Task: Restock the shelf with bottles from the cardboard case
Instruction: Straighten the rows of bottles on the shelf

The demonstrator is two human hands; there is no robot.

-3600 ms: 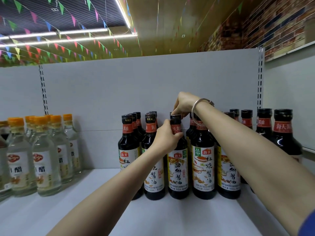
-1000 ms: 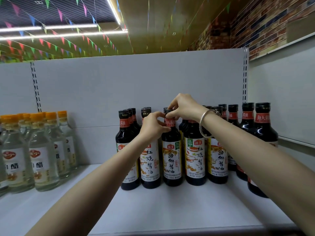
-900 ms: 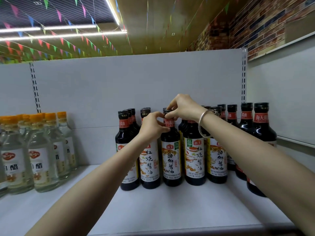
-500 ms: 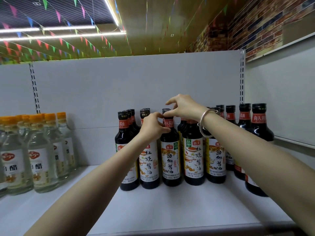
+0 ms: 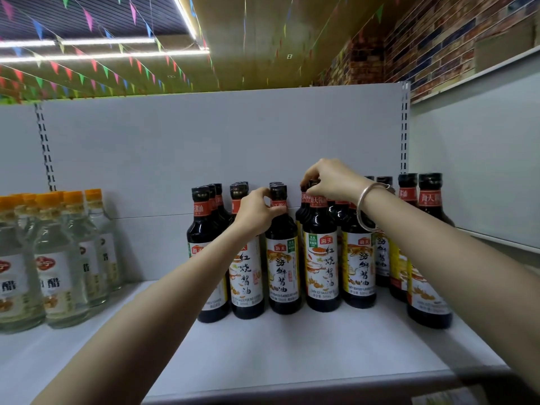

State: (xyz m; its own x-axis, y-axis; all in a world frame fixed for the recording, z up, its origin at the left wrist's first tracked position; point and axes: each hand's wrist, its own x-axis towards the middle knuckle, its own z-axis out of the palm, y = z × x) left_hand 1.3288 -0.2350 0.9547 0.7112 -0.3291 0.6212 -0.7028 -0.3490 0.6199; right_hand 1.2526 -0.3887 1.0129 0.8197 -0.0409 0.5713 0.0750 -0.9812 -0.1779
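We saw bare shelf [image 5: 292, 352] in front of the dark bottles [image 5: 321, 258], and an open gap between them and the clear bottles [image 5: 58, 267] at left. The dark bottles stood packed shoulder to shoulder, reaching the back panel [image 5: 204, 147].

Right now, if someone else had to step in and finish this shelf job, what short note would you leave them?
Left hand grips the neck of a front-row soy sauce bottle. Right hand pinches the cap of the next bottle to its right. Both bottles stand upright on the shelf. Done: several rows of dark bottles in place. Left: release, straighten, fetch more; the cardboard case is out of view.
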